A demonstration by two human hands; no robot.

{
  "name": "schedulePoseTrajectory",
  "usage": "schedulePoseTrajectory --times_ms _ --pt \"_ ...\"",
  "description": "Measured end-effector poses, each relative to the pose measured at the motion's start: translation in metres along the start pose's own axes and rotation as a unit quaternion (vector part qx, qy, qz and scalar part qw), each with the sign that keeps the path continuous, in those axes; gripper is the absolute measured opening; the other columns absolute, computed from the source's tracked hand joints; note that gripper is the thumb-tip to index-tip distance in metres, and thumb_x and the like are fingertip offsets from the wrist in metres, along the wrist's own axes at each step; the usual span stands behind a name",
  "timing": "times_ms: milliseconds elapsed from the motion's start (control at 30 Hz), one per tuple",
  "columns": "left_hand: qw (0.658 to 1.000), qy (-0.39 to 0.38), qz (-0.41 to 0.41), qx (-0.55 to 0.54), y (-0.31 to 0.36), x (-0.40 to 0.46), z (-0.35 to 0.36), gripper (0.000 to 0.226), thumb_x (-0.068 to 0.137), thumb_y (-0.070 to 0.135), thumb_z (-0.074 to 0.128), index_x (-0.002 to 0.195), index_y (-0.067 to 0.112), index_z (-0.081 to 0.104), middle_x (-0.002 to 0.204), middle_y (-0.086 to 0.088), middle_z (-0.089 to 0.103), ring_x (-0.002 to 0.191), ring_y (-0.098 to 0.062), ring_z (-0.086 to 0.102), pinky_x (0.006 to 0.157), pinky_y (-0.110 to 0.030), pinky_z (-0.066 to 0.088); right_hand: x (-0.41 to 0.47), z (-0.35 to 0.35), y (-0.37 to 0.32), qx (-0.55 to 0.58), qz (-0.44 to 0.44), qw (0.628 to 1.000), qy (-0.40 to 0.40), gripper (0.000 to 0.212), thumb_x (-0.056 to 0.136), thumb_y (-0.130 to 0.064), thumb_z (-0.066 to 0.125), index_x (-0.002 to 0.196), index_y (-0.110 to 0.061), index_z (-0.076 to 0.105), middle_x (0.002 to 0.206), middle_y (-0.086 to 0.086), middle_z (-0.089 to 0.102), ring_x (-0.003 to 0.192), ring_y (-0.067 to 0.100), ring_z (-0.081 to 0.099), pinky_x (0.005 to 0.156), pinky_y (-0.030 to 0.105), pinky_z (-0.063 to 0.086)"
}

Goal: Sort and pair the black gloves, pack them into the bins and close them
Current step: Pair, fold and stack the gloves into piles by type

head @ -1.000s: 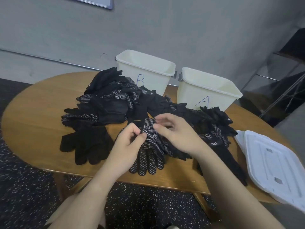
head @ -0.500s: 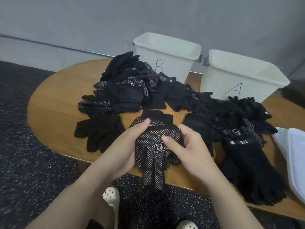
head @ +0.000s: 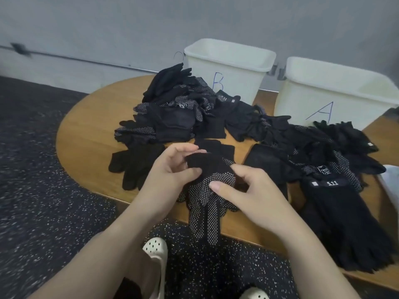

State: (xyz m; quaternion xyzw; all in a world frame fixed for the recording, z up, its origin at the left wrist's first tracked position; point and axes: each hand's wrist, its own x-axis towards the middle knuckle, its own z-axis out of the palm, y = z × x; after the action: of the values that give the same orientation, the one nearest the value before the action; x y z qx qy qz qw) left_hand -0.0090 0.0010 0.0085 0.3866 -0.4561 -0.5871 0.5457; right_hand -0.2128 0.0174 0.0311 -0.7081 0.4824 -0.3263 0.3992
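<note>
Both hands work one dotted glove (head: 205,203) at the near edge of the table (head: 90,130). The left hand (head: 170,169) pinches the glove's black cuff between its thumb and curled fingers (head: 183,151); the right hand (head: 248,190) has its thumb pressed on the dotted palm and its other fingers curled round the glove's far side. The glove's own fingers hang down past the table edge, below both hands.

Just left of the left hand lies one plain glove (head: 133,167), flat on the table. Beyond the fingers is one big heap (head: 172,111) of black gloves, plain and dotted mixed; how many it holds cannot be counted. It runs on to the right in a looser pile (head: 302,143) behind the right hand. Right of the right hand lies a 5.11 glove (head: 345,223), its fingers over the table edge; whether it is one glove or a stacked pair cannot be told.

Behind the heaps stand two open white bins: bin B (head: 228,70) straight beyond the fingers, bin A (head: 332,98) further right. One white lid (head: 390,186) shows at the far right edge. Below the wrists, on the speckled floor (head: 43,201), are two white clogs, one (head: 155,251) under the left forearm, the other (head: 254,294) cut off at the bottom.
</note>
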Motion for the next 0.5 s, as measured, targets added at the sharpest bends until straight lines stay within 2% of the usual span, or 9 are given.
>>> schedulePoseTrajectory --times_ms 67,167,200,267,367,467,500 --pt "1.0 0.002 -0.006 -0.019 0.001 -0.002 0.002 0.048 0.089 -0.01 0.067 0.131 0.013 0.058 0.119 -0.013 0.075 0.118 -0.033 0.069 0.101 -0.043 0.055 -0.001 0.001 0.0 -0.011 -0.023 0.999 0.02 0.031 0.096 -0.041 0.068 0.082 -0.013 0.069 0.079 0.001 0.071 0.077 0.017 0.066 0.072 0.042 0.054" --pt "0.997 -0.015 -0.054 -0.047 0.004 -0.008 0.006 0.057 0.088 0.002 0.074 0.14 0.015 0.054 0.121 -0.012 0.075 0.117 -0.029 0.07 0.099 -0.038 0.056 -0.004 -0.002 -0.002 0.044 -0.054 0.996 0.049 0.02 0.1 -0.025 0.067 0.081 -0.025 0.072 0.078 -0.007 0.074 0.073 0.005 0.068 0.065 0.022 0.051" --pt "0.997 -0.024 -0.069 -0.033 0.005 -0.01 0.007 0.059 0.086 0.008 0.076 0.141 0.016 0.055 0.123 -0.012 0.074 0.117 -0.028 0.07 0.101 -0.039 0.055 -0.006 -0.004 -0.003 0.061 -0.058 0.995 0.06 0.018 0.1 -0.025 0.067 0.082 -0.027 0.073 0.079 -0.007 0.075 0.073 0.004 0.069 0.064 0.019 0.051" --pt "0.994 -0.047 -0.097 0.001 0.006 -0.014 0.009 0.059 0.085 0.02 0.075 0.141 0.015 0.057 0.124 -0.012 0.074 0.117 -0.027 0.07 0.104 -0.039 0.054 -0.009 -0.01 -0.003 0.077 -0.061 0.991 0.086 0.017 0.094 -0.037 0.068 0.084 -0.024 0.073 0.079 -0.003 0.075 0.073 0.005 0.068 0.063 0.02 0.052" --pt "0.989 -0.097 -0.111 0.033 0.003 -0.022 0.013 0.042 0.099 0.024 0.068 0.138 0.009 0.062 0.125 -0.009 0.074 0.12 -0.026 0.069 0.107 -0.043 0.053 -0.013 -0.013 -0.004 0.077 -0.06 0.99 0.107 0.025 0.089 -0.045 0.068 0.085 -0.021 0.073 0.079 -0.001 0.073 0.074 0.006 0.066 0.064 0.023 0.052" --pt "0.989 -0.105 -0.086 0.067 -0.001 -0.027 0.019 0.024 0.103 0.028 0.063 0.123 0.02 0.074 0.123 -0.005 0.075 0.119 -0.027 0.069 0.109 -0.054 0.049 -0.018 -0.011 -0.009 0.089 -0.065 0.989 0.099 0.012 0.091 -0.032 0.07 0.083 -0.025 0.075 0.077 -0.004 0.072 0.072 0.002 0.064 0.064 0.018 0.05" --pt "0.989 -0.099 -0.075 0.078 -0.002 -0.029 0.022 0.023 0.102 0.029 0.064 0.122 0.024 0.074 0.122 -0.003 0.076 0.118 -0.025 0.069 0.106 -0.053 0.052 -0.021 -0.011 -0.01 0.096 -0.069 0.989 0.088 0.011 0.092 -0.029 0.07 0.083 -0.024 0.074 0.076 -0.005 0.072 0.071 0.002 0.063 0.063 0.017 0.05"
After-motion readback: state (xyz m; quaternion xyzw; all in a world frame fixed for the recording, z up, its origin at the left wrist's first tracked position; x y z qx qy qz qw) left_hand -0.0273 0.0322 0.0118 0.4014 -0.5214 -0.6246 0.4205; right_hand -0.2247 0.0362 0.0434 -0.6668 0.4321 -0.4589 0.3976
